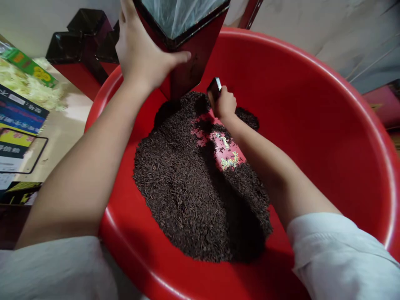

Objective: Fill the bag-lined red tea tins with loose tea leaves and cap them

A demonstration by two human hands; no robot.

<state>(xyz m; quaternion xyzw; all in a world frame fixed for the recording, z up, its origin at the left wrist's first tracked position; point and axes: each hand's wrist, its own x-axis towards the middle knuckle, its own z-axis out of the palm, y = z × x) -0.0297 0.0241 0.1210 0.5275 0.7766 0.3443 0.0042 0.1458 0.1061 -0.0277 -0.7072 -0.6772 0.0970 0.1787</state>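
Dark flakes (pixel 181 183) lie heaped below our left hand (pixel 140 54) and right hand (pixel 226 102), partly covering a pink printed piece (pixel 239 155). The right hand clasps a shiny-edged tool (pixel 214 89); our left hand, thumb spread wide, grips a plastic-lined red box (pixel 201 54). A red basin (pixel 337 108) surrounds the flakes; dark-topped boxes (pixel 65 48) stand left of our left hand.

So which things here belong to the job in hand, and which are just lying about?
In use:
red box, in the left hand
plastic liner inside it
small tool, perhaps a scoop, in the right hand
dark flakes
red tub holding them

Apparently just lying about:
similar boxes, untouched
green packet
pale shreds
printed packaging
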